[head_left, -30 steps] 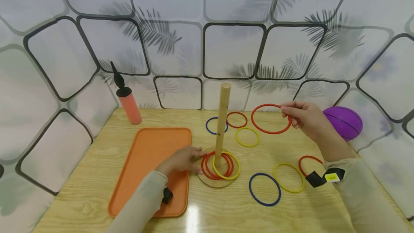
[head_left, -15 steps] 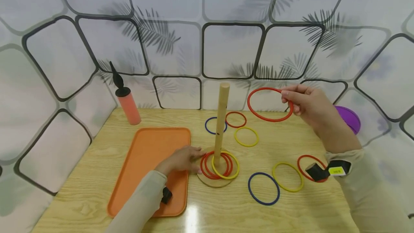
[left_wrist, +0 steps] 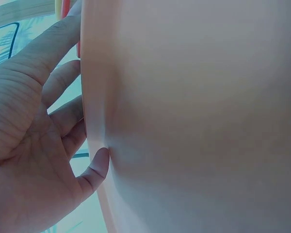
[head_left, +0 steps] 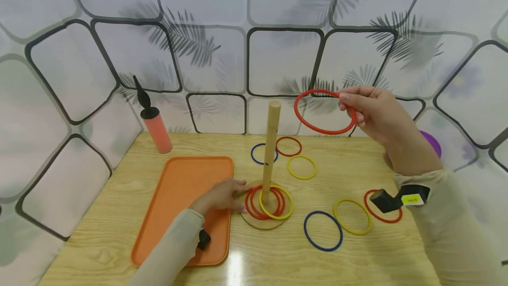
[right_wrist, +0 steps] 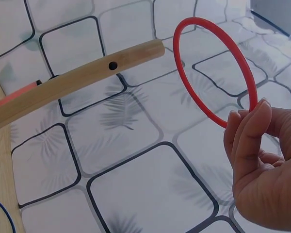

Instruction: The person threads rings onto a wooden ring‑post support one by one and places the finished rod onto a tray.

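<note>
So from my end of the feed: the pale leaf-print wall [head_left: 285, 63] fills the background, and a light wood-grain table [head_left: 190, 144] takes up the lower part. On the left is a flat rectangular orange tray [head_left: 178, 193], and just right of it a tall round wooden peg [head_left: 271, 144] stands on a disc base [head_left: 254, 222].

My left hand [head_left: 222, 195] reaches across the tray's edge to the left side of that base, fingers loosely spread and gripping nothing I can see. Can't tell if they press on the base.

My right hand [head_left: 375, 109] has fingers and thumb closed in a pinch on a thin red plastic-looking ring [head_left: 329, 132], up in the air over the far side of the table.

What it all hangs on, I reckon: ring versus peg top. The peg's long axis is upright, and the ring sits right of the tip, roughly level with it in the head view, near but apart. Right wrist view agrees, there's a gap. The ring juts left from my fingers, toward the peg, and my right hand is the closer one to the tip.
</note>
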Demonstrator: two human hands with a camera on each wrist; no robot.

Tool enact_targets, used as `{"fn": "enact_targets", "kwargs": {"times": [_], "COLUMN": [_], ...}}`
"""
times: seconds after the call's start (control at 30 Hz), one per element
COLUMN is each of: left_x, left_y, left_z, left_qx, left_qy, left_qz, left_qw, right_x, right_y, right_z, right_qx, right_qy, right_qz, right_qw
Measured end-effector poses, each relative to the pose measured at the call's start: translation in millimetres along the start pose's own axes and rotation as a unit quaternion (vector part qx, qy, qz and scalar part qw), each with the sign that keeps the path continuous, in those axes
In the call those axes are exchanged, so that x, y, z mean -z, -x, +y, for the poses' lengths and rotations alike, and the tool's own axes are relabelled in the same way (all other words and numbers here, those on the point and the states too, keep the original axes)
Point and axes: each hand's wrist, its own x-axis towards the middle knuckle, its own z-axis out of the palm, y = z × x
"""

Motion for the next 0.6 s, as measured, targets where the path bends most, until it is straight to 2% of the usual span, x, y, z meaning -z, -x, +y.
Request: {"fn": "enact_targets", "kwargs": {"times": [0.33,0.6], "left_x": [-0.3,0.1], "left_y": [1.7,2.0], "left_z": [0.3,2.1], "left_qx": [-0.001,-0.005], "left_qy": [0.005,-0.003], "left_qz": [-0.001,0.004], "left_qw": [1.0000,1.0000], "right_x": [-32.0,-41.5], "right_y": [-20.9,-29.6], "right_z": [-2.2,6.6], "right_qx": [0.003,-0.005], "right_qy": [0.033,0.047], "right_qz": [-0.008,-0.030], "right_qw": [0.999,0.998]}}
